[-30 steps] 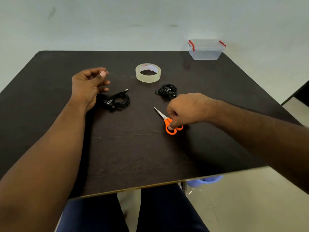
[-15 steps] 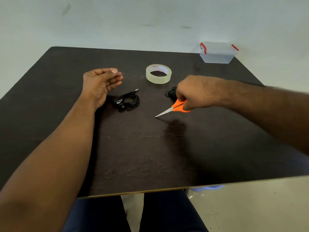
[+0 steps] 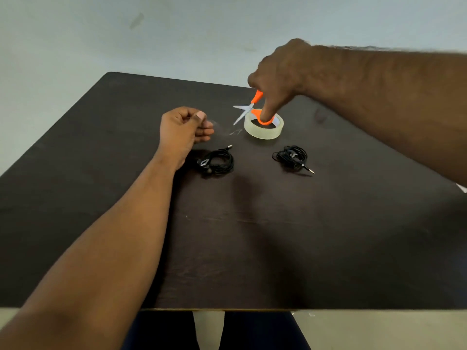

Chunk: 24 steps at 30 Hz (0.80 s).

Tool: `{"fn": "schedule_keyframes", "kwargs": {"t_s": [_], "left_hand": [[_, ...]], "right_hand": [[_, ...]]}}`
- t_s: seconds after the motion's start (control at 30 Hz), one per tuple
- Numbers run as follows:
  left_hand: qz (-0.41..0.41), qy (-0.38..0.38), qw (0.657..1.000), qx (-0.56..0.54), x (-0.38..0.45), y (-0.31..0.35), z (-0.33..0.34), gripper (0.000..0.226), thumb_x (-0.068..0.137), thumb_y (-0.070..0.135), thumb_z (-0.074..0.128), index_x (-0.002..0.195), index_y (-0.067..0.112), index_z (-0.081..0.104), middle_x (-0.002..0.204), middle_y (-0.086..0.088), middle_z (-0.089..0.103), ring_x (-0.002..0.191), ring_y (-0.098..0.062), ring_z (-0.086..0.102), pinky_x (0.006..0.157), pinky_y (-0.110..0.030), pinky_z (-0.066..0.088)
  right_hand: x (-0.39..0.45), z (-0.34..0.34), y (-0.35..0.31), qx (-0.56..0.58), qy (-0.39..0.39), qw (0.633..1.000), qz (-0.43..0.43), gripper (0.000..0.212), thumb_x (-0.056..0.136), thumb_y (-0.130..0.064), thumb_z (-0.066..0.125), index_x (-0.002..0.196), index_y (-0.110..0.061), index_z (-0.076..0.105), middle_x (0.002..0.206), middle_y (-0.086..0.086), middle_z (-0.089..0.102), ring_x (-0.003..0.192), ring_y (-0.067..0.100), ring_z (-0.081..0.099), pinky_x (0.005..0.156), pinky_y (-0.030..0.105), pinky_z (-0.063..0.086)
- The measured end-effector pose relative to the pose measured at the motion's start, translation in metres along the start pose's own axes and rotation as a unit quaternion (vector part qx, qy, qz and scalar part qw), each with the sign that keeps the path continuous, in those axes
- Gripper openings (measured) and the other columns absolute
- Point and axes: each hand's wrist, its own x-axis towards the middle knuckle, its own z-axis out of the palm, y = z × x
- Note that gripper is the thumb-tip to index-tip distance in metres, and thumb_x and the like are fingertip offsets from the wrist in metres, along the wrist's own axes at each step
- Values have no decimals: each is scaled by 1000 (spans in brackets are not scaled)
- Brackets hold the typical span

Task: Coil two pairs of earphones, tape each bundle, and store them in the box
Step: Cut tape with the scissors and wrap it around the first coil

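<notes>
Earphones [image 3: 216, 161] lie coiled while right hand [image 3: 280, 74] holds open scissors [image 3: 249, 108].

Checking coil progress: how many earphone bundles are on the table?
2. One black coiled earphone bundle beside the left hand; the other in front of the clear tape roll.
</notes>
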Motion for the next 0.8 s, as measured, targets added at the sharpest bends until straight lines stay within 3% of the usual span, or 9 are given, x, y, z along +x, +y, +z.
{"fn": "schedule_keyframes", "kwargs": {"t_s": [0.07, 0.13, 0.33, 0.43, 0.57, 0.63, 0.73, 0.8], "left_hand": [[14, 8, 1000, 6, 2, -1, 0, 15, 97, 12, 53, 89, 5, 64, 80, -13, 69, 68, -22, 70, 58, -31, 58], [16, 15, 1000, 15, 4, -2, -1, 16, 97, 10, 52, 87, 7, 64, 78, -10, 69, 66, -21, 69, 53, -29, 55], [-3, 44, 997, 62, 10, -2, -3, 17, 95, 12, 53, 86, 12, 67, 79, -4, 73, 64, -20, 71, 44, -26, 48], [16, 63, 991, 114, 12, -2, -5, 18, 94, 16, 56, 81, 17, 69, 75, 2, 72, 54, -18, 65, 41, -24, 45], [33, 97, 984, 148, 13, -1, -9, 17, 93, 20, 58, 81, 19, 70, 72, 6, 72, 55, -7, 60, 42, -23, 46], [28, 97, 985, 140, 13, 1, -9, 16, 94, 18, 57, 83, 17, 69, 75, 4, 72, 47, -1, 54, 41, -21, 44], [29, 95, 986, 137, 12, 2, -9, 16, 95, 17, 56, 87, 14, 69, 78, 2, 72, 41, 0, 49, 38, -20, 41], [30, 96, 987, 127, 12, 2, -8, 16, 95, 17, 56, 87, 13, 69, 78, 1, 72, 40, 0, 49, 38, -20, 40]], "right_hand": [[14, -10, -8, -9, -34, 999, -3, 46, 74, -61, 62, 82, -18, 48, 81, 3, 53, 70, 22, 50, 56, 29, 36], [26, -16, -16, 1, -68, 998, -7, 46, 76, -57, 65, 90, -14, 55, 81, 5, 54, 65, 18, 48, 54, 28, 36], [47, -26, -31, 51, -94, 994, -4, 53, 76, -48, 71, 110, -10, 57, 111, 13, 61, 65, 18, 51, 49, 27, 34], [54, -28, -38, 45, -110, 993, -12, 50, 76, -48, 71, 110, -13, 57, 114, 11, 60, 67, 18, 53, 50, 27, 36], [64, -28, -48, 38, -108, 993, -12, 47, 73, -47, 73, 104, -17, 54, 112, 9, 61, 69, 18, 54, 52, 28, 39], [71, -28, -50, 58, -104, 993, -9, 48, 73, -44, 75, 107, -15, 56, 112, 11, 61, 74, 21, 58, 56, 29, 43], [84, -26, -47, 143, -99, 985, -1, 51, 76, -26, 79, 121, -8, 61, 119, 18, 63, 100, 34, 62, 73, 38, 48], [90, -25, -46, 165, -93, 982, 3, 51, 75, -23, 80, 120, -7, 63, 117, 18, 65, 107, 36, 62, 80, 40, 50]]}}
